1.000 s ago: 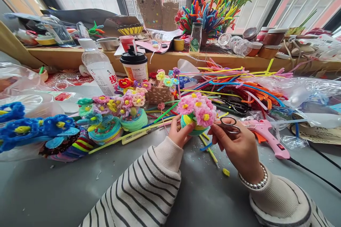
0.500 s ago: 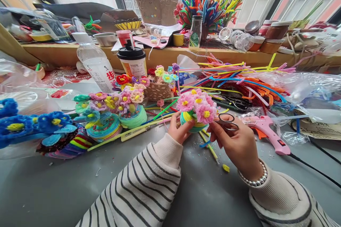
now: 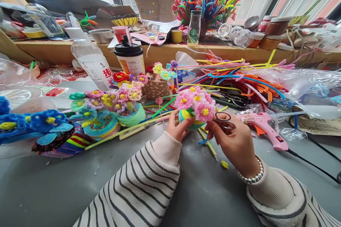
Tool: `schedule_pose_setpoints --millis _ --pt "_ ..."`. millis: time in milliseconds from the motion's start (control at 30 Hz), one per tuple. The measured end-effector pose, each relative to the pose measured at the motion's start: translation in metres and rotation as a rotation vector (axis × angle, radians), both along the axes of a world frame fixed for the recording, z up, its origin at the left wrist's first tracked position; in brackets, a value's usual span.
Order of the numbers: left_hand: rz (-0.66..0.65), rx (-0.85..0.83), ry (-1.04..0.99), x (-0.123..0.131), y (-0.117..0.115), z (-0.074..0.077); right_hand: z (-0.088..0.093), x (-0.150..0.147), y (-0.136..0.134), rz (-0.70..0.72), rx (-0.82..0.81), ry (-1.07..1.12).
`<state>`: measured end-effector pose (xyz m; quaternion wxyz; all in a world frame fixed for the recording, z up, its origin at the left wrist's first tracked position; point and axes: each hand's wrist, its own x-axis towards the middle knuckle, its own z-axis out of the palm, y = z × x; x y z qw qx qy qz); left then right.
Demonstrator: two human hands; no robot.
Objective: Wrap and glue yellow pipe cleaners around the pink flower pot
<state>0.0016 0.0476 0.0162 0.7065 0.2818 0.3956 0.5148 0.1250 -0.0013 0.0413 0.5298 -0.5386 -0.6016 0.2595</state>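
My left hand (image 3: 179, 126) is wrapped round a small pot of pink fuzzy flowers (image 3: 197, 101), its thumb on the yellow and green striped side. The flowers have yellow centres. In my right hand (image 3: 234, 140) is a pair of scissors (image 3: 225, 120), its dark handle loops showing above the fingers. The blades are hidden behind the hand and flowers. My right fingertips are close beside the right edge of the pink flowers. Below lie yellow-green stem pieces (image 3: 210, 146) and a small yellow tuft (image 3: 224, 164) on the grey table (image 3: 119, 191).
More flower pots (image 3: 131, 114) stand at left, near a water bottle (image 3: 92, 60) and a lidded cup (image 3: 129, 58). A pink glue gun (image 3: 269, 129) with a black cord lies at right. Behind is a heap of coloured pipe cleaners (image 3: 247, 78).
The whole view has shifted slightly, so most things sit a little further left and up. Both hands keep their holds on the flower pot and scissors.
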Motion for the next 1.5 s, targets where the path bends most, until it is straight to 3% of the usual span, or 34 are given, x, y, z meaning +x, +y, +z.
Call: schedule_pose_setpoints --millis 567,1233,1500 --pt "0.034 -0.009 0.017 0.0004 -0.0020 0.0006 0.0002 -0.0018 0.0001 -0.024 0.022 -0.089" --pt "0.015 -0.046 -0.051 0.0016 0.0000 0.0022 0.0015 0.0002 0.0009 -0.039 0.019 0.104" --pt "0.011 -0.066 -0.057 0.0019 0.0005 0.0020 -0.0026 0.0004 0.0000 0.008 0.005 0.061"
